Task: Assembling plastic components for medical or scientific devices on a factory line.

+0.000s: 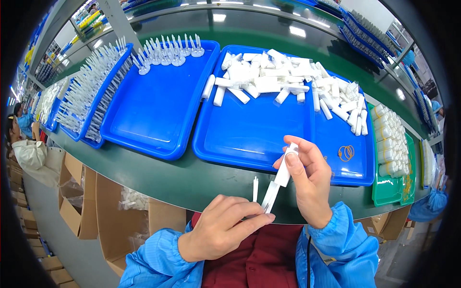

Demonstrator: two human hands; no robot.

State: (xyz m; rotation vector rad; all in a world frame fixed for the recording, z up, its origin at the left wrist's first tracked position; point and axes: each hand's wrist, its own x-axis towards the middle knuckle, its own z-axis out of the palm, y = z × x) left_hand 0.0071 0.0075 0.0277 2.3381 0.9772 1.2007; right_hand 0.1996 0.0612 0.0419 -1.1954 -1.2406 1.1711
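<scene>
My right hand (pixel 309 180) pinches a white, narrow rectangular piece (pixel 284 174) between thumb and fingers, tilted over the table's near edge. My left hand (pixel 225 228) is closed lower down, on a whitish flat strip (pixel 271 196) whose upper end meets the lower end of that white piece. Whether one goes inside the other cannot be told. A thin white pronged stick (pixel 255 189) stands up beside the left fingers; its lower end is hidden behind them. Beyond the hands, a blue tray (pixel 249 139) carries many similar white pieces (pixel 269 74), some with clear film.
At left, another blue tray (pixel 149 115) has spiky translucent parts (pixel 165 53) along its far side. More spiky parts (pixel 91 91) fill stacked trays. Yellow rubber bands (pixel 345 153) lie in the right blue tray (pixel 341 178). A green tray (pixel 386 189) holds banded white bundles (pixel 389 144). Cardboard boxes (pixel 120 216) stand below.
</scene>
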